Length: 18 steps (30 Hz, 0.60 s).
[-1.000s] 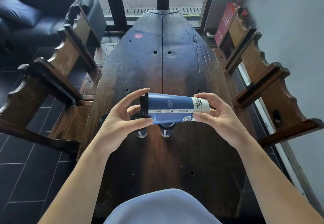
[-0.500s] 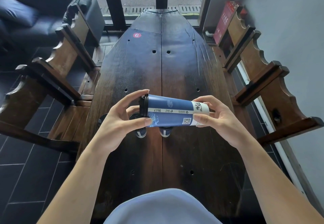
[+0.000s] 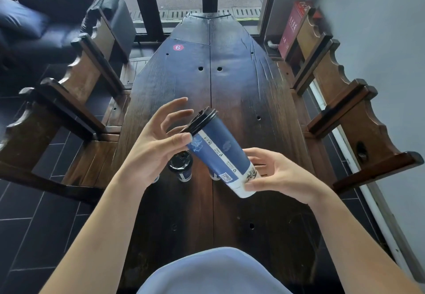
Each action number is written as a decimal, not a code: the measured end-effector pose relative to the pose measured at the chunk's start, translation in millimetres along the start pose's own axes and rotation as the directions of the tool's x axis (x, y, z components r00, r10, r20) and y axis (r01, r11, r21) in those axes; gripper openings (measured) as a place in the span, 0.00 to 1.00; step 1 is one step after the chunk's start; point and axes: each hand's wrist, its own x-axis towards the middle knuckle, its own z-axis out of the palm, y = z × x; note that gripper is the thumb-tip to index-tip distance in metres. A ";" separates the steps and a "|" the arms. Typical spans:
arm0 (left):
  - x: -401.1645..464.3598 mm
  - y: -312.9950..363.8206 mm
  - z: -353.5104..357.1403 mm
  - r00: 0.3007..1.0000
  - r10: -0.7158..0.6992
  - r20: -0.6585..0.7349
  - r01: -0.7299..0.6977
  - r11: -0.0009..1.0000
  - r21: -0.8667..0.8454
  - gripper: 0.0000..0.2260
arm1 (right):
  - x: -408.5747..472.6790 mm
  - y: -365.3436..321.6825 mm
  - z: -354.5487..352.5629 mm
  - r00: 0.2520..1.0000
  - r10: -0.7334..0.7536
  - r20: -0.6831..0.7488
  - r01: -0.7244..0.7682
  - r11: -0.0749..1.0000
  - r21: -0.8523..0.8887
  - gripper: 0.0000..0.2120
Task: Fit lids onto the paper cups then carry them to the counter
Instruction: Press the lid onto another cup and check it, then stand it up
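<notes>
My right hand point(image 3: 282, 178) has the blue paper cup point(image 3: 220, 155) pinched at its white base, thumb on the near side and fingers curled behind — that is the only firm hold on it. The cup hangs above the table point(image 3: 241, 86), clear of the wood, tilted so its black lid point(image 3: 200, 121) points up and toward the far-left corner. My left hand point(image 3: 151, 151) meets it at the lid end: the thumb tip touches the wall just under the lid's rim, while the fingers are spread apart, open beside the lid rather than closed on it. Beneath the held cup, near the table's centre seam, stands a lidded cup point(image 3: 181, 167) — two more beside it are mostly hidden. Farther on, a red number sticker point(image 3: 178, 47) sits toward the far-left edge.
</notes>
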 end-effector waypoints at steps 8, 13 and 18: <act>12.8 -11.9 25.5 0.987 -0.150 -0.060 0.147 0.988 -0.055 0.42 | 6.4 4.6 23.9 1.000 -0.003 -0.017 0.002 0.998 -0.055 0.33; 12.3 -14.0 35.5 0.974 -0.222 -0.040 0.223 0.974 0.024 0.21 | 9.3 9.8 32.6 1.000 -0.001 -0.028 -0.002 0.996 -0.093 0.36; 13.5 -16.9 45.5 0.970 -0.238 -0.040 0.240 0.969 0.053 0.21 | 5.7 9.1 22.4 1.000 0.028 -0.006 -0.028 0.995 -0.096 0.36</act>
